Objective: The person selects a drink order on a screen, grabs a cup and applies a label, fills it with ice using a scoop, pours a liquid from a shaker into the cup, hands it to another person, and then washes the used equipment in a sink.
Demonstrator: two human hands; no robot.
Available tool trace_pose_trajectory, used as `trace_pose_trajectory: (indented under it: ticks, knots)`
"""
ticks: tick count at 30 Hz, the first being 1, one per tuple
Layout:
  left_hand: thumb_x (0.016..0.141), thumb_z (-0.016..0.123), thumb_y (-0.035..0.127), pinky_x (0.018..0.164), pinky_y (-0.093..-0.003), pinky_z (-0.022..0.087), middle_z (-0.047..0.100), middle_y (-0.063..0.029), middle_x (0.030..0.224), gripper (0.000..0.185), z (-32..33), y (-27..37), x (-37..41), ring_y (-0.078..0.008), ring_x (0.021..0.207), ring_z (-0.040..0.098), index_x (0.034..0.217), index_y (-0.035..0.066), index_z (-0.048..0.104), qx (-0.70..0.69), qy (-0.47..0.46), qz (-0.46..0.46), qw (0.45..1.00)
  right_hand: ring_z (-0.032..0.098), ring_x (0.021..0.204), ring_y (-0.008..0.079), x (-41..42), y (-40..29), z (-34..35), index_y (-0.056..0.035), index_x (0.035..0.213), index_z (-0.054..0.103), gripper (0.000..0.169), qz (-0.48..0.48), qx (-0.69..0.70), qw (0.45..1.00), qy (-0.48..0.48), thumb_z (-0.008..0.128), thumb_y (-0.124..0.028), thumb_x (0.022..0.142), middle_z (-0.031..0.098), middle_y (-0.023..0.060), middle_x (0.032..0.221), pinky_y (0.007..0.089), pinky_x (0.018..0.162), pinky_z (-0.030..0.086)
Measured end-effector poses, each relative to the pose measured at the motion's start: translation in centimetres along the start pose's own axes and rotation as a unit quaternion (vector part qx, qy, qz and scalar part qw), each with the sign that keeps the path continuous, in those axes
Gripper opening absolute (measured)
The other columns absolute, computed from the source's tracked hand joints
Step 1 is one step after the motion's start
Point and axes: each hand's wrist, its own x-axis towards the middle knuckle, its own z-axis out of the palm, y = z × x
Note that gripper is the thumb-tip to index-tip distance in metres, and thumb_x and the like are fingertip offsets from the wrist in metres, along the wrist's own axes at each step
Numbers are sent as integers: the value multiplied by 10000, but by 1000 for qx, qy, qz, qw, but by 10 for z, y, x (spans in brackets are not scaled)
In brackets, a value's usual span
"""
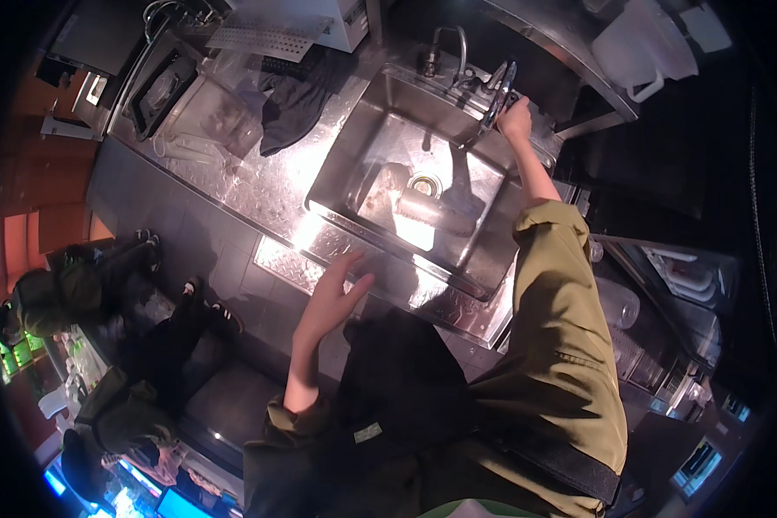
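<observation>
A stainless steel sink (362, 149) lies before me, with a round drain (425, 185) in its floor. Beside the drain rest two clear, roughly cylindrical containers (435, 212), lying on their sides. At the sink's back right corner my right hand (515, 120) is closed around the handle of a spray nozzle (500, 103), which hangs over the basin's rim. My left hand (332, 294) hovers near the counter's front edge, fingers apart, holding nothing. A curved metal faucet (456, 40) stands behind the basin.
Left of the sink, the steel counter (233, 188) bears a dark cloth (291, 110), a large clear plastic container (217, 116) and a black tray (162, 90). A white pitcher (644, 52) sits on the upper right shelf. Two people (120, 414) are at the lower left.
</observation>
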Motion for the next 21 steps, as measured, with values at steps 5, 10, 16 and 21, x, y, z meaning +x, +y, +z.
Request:
trace_pose_trajectory:
  ticks: [5,10,16,21]
  knots:
    - [841,596,253,917,-346,400,510,-176,1196,465,8,-3,51,-281,1107,505,1212,4,467,-46,-30,-26,998,550,938,405,6,20,-6,-9,1028,455,262,-125,41,991,-25,534,-149,821,573,236,999,485,779,422]
    - [854,582,222,896,-325,412,573,-134,1132,400,17,1,94,-227,1070,537,1177,-1,504,-33,-30,-52,998,484,886,364,-33,-1,5,17,1002,484,270,-164,58,965,196,561,-147,803,507,214,947,461,767,384]
    - [857,555,213,789,-308,461,613,-93,1001,338,44,-14,166,-186,935,591,1132,18,529,-162,-75,-103,979,432,476,100,-124,-42,42,-76,900,488,207,168,532,801,-217,424,-269,936,459,10,622,241,391,319]
    - [872,512,181,773,-270,455,594,-54,908,264,88,-4,263,-149,848,579,1101,54,544,-329,-156,-207,908,257,374,97,-137,-13,22,-118,662,354,413,307,537,762,-192,334,-402,961,314,-18,500,256,353,223]
